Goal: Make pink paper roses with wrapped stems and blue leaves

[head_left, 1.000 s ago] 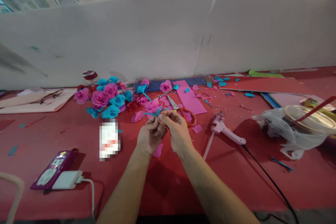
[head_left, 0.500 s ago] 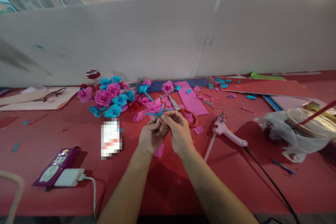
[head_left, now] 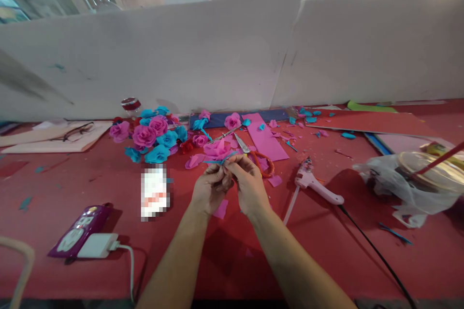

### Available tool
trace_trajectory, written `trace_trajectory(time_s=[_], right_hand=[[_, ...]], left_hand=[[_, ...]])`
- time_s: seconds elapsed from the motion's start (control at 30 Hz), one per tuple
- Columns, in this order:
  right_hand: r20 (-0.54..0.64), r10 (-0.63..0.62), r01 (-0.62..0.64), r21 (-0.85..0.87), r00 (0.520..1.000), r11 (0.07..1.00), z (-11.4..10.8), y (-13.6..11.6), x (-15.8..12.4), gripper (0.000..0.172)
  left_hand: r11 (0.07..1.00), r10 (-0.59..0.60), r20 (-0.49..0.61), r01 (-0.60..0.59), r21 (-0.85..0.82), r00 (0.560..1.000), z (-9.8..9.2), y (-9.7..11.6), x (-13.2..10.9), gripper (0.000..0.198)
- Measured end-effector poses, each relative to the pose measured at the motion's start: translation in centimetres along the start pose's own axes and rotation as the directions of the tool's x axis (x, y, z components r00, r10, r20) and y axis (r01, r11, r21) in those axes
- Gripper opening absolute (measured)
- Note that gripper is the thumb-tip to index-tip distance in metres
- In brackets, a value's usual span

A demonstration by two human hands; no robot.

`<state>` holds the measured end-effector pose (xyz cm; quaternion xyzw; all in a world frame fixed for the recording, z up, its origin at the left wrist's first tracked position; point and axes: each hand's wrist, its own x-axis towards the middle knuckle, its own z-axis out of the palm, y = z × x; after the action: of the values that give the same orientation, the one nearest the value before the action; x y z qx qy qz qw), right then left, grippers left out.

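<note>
My left hand (head_left: 210, 186) and my right hand (head_left: 247, 177) meet over the middle of the table, fingers pinched together. Between the fingertips of both is a thin blue paper strip (head_left: 219, 160), mostly covered by the fingers. Just beyond it lie pink paper petals (head_left: 216, 147). Scissors with orange handles (head_left: 267, 166) rest close by my right hand, blades pointing away. A bunch of pink and blue paper flowers (head_left: 156, 134) sits to the left of my hands. Under my wrists a pink paper scrap (head_left: 220, 209) lies on the table.
A pink glue gun (head_left: 319, 187) with a black cord lies on the right of the red table (head_left: 232, 260). A purple power strip (head_left: 81, 231) holds a white charger (head_left: 97, 245). At far right is a bowl in a plastic bag (head_left: 402, 183); a white partition (head_left: 174, 58) stands behind.
The blue strip, earlier spread with several pointed ends showing above my fingers, now looks flatter and narrower. My hands stay in nearly the same place; the camera view shifts slightly.
</note>
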<state>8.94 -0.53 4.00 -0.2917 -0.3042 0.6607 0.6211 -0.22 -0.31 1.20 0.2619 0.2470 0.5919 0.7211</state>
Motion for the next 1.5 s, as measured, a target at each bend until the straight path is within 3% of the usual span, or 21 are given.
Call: trace_trajectory(time_s=[0.27,0.37,0.47,0.57,0.67,0.73,0.77,0.83,1.1,1.27,1.5], right_hand=[[0.038,0.048,-0.049,0.026,0.998,0.998,0.0,-0.3,-0.2,0.007],[0.019,-0.025,0.025,-0.006,0.999,1.000,-0.1,-0.4,-0.1,0.005],[-0.013,-0.159,0.156,-0.116,0.987,0.981,-0.3,-0.8,-0.3,0.007],[0.058,-0.295,0.300,-0.267,0.954,0.916,-0.5,-1.1,-0.7,0.016],[0.159,-0.418,0.447,-0.381,0.894,0.810,-0.6,-1.0,-0.9,0.025],[0.210,-0.481,0.524,-0.395,0.851,0.755,-0.6,-0.6,-0.8,0.029],[0.224,-0.507,0.553,-0.385,0.833,0.739,-0.6,-0.4,-0.7,0.031],[0.228,-0.535,0.581,-0.370,0.814,0.726,-0.7,0.1,-0.6,0.032],[0.199,-0.537,0.565,-0.441,0.820,0.698,-0.8,0.8,-0.4,0.025],[0.170,-0.542,0.549,-0.480,0.823,0.684,-0.8,0.9,-0.4,0.017],[0.156,-0.534,0.533,-0.498,0.831,0.684,-1.0,0.9,-0.1,0.020]], left_hand=[[0.998,0.015,0.037,-0.017,0.060,0.999,0.4,0.1,-0.1,0.016],[0.996,0.054,0.040,-0.057,0.074,0.998,0.7,0.4,-0.1,0.015],[0.974,0.182,-0.027,-0.177,0.141,0.983,1.4,1.3,0.0,0.014],[0.906,0.372,-0.103,-0.337,0.256,0.922,2.0,2.1,0.3,0.014],[0.792,0.553,-0.143,-0.464,0.398,0.821,2.0,2.0,0.5,0.017],[0.704,0.637,-0.126,-0.507,0.496,0.761,1.6,1.4,0.4,0.022],[0.672,0.652,-0.101,-0.511,0.535,0.752,1.3,1.0,0.3,0.022],[0.627,0.654,-0.053,-0.502,0.596,0.754,0.7,0.4,0.1,0.020],[0.481,0.696,0.009,-0.476,0.736,0.718,-0.6,-0.6,-0.2,0.007],[0.522,0.653,-0.036,-0.415,0.745,0.757,0.0,-0.5,-0.5,0.010],[0.562,0.622,-0.036,-0.413,0.716,0.782,0.4,-0.2,-0.5,0.010]])
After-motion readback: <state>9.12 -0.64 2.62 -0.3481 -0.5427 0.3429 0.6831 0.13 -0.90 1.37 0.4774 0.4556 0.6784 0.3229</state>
